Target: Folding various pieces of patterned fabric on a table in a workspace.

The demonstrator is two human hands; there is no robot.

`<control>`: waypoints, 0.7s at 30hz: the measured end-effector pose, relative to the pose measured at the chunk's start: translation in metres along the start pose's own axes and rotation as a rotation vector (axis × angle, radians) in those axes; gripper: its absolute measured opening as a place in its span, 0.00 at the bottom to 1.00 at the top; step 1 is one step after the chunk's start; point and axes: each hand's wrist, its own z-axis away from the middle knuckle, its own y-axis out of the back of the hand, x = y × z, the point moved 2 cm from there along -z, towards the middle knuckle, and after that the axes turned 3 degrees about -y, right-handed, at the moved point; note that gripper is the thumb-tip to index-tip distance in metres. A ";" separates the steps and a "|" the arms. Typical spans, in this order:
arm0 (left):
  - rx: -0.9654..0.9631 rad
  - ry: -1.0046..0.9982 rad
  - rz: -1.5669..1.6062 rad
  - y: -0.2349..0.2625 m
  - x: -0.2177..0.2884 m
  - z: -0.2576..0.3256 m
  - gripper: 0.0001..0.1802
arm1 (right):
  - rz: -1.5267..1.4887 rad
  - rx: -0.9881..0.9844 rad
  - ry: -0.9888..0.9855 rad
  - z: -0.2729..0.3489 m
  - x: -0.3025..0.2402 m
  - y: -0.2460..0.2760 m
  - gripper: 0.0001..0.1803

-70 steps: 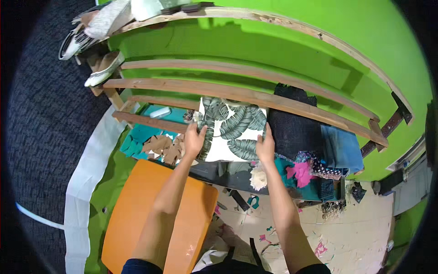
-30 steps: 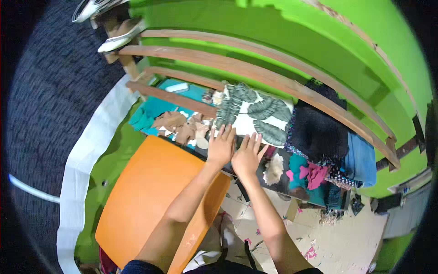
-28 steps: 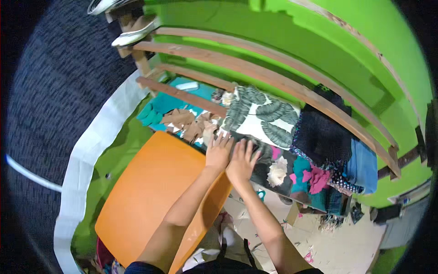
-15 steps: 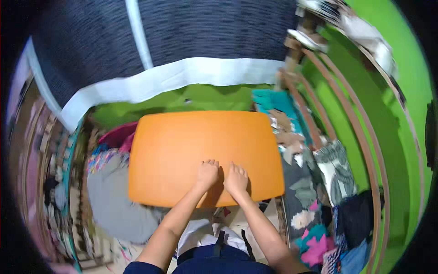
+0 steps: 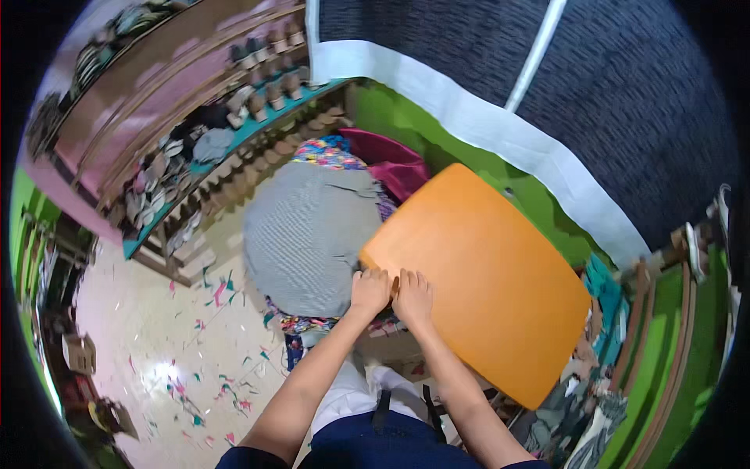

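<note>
An orange table (image 5: 484, 281) with rounded corners stands before me, turned at an angle. My left hand (image 5: 369, 291) is over its near left corner, fingers curled down and closed. Close beside it, over the table's near edge, my right hand (image 5: 412, 297) is also closed, knuckles up. What either hand holds, if anything, is hidden under the fingers. Left of the table, a round seat-like mound covered in grey cloth (image 5: 308, 234) comes close to my left hand.
Multicoloured cloth (image 5: 332, 152) and maroon fabric (image 5: 387, 160) lie behind the grey mound. A teal-edged shelf (image 5: 266, 117) holds shoe-shaped forms and cloth at the far left. Fabric scraps (image 5: 223, 289) litter the floor. Teal cloth (image 5: 605, 305) and a wooden rack (image 5: 644, 328) are at the right.
My view has turned left, bringing the shelf and littered floor into sight. My hands have gone from the table's near middle to its near left corner, still closed.
</note>
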 end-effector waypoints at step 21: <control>-0.261 0.204 0.071 -0.048 -0.198 0.023 0.12 | -0.105 -0.617 -0.231 -0.037 -0.107 -0.167 0.16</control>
